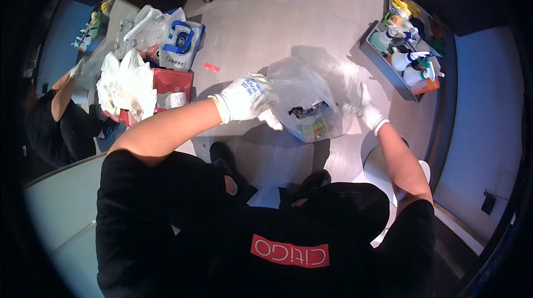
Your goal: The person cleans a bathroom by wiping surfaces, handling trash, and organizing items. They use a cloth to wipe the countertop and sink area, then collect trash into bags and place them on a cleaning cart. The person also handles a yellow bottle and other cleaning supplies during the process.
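Observation:
My left hand, in a white knit glove, grips the gathered side of a translucent plastic bag. Through the film I make out crumpled colourful wrappers and something green and orange lower down. The bag hangs or rests low over the floor before my feet; which of the two I cannot tell. My right hand, gloved alike, is just right of the bag with thumb and fingers spread, its fingertips blurred. Nothing shows in its grasp.
At the right stands a grey caddy of spray bottles and yellow gloves. To the left are a knotted white bag, a red box, a blue-and-white carrier bag and clear bottles. A red scrap lies on the floor. A mirror borders the left.

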Available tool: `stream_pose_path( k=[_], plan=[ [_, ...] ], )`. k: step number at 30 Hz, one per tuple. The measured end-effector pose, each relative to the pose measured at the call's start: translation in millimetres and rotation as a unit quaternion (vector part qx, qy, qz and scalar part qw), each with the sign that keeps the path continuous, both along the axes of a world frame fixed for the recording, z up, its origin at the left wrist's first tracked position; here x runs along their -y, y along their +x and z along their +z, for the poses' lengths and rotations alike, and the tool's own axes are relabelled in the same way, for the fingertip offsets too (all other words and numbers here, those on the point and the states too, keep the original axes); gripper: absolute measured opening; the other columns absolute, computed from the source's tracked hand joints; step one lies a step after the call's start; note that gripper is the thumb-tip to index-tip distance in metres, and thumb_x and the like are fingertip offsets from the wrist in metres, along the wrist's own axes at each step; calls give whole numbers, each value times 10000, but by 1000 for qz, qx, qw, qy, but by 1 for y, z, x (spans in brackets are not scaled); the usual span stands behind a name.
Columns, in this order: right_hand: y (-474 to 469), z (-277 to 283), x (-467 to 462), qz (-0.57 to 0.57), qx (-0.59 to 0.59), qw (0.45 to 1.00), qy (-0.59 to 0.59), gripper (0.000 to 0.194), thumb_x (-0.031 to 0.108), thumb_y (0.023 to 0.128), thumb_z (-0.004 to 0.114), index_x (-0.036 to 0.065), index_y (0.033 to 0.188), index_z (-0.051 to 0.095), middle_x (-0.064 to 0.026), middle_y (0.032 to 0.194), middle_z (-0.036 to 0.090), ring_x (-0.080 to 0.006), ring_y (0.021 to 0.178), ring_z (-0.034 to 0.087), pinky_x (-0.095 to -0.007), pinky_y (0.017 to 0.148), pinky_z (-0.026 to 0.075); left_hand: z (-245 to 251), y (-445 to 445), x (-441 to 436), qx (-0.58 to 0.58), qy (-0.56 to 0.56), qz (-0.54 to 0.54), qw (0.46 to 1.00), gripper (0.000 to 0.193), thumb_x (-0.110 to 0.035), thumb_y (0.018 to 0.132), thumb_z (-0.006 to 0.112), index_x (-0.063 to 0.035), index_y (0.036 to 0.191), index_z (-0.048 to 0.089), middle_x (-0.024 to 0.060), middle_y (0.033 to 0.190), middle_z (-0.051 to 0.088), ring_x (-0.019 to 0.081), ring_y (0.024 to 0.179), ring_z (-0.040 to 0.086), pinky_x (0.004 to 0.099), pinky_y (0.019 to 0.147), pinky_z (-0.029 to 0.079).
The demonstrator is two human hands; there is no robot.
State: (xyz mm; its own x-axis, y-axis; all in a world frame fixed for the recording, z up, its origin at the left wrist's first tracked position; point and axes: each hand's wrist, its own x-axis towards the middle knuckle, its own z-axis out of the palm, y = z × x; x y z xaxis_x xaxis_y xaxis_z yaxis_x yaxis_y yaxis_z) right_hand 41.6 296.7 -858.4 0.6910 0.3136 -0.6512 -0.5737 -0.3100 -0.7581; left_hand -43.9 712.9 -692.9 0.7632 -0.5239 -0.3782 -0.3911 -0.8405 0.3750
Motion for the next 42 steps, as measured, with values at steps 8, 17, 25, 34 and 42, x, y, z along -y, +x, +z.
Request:
stream_pose_path(
  k=[8,17,25,34,42],
  plan=[
    [-61,3,-46,300,316,888,-146,222,219,869,785,129,1071,768,-268,1653,393,-500,1523,359,-569,1266,302,-12,4,-6,37,-43,76,996,252,-240,934,665,-120,1136,757,164,1340,665,360,1136,699,487,976,563],
    [-64,153,-131,247,144,947,144,301,274,1068,655,35,1248,620,-97,1207,640,-207,1145,602,-409,968,505,30,26,27,191,-235,38,952,270,-332,956,654,-154,1148,719,109,1195,724,317,1103,699,460,987,549],
    [-73,182,-117,20,16,949,314,481,339,1129,557,75,1523,477,-104,1481,599,-230,1308,617,-375,1114,490,-78,48,-279,387,257,275,842,425,-294,850,761,-181,1249,664,120,1204,649,320,1218,620,503,1069,476],
    [-30,137,-192,236,-9,951,201,717,231,1065,668,-13,1636,312,-136,1557,480,-222,1417,471,-354,1198,384,-93,47,-269,251,41,407,877,251,-301,954,678,-89,1080,722,188,1117,721,384,1074,680,502,969,504],
    [-7,98,-356,118,-49,968,217,610,385,1115,573,-30,1550,468,-153,1483,588,-254,1377,549,-362,1181,430,-24,26,-171,185,-112,355,909,268,-278,971,683,-54,1117,678,214,1052,705,420,1007,691,510,878,550]
  ],
)
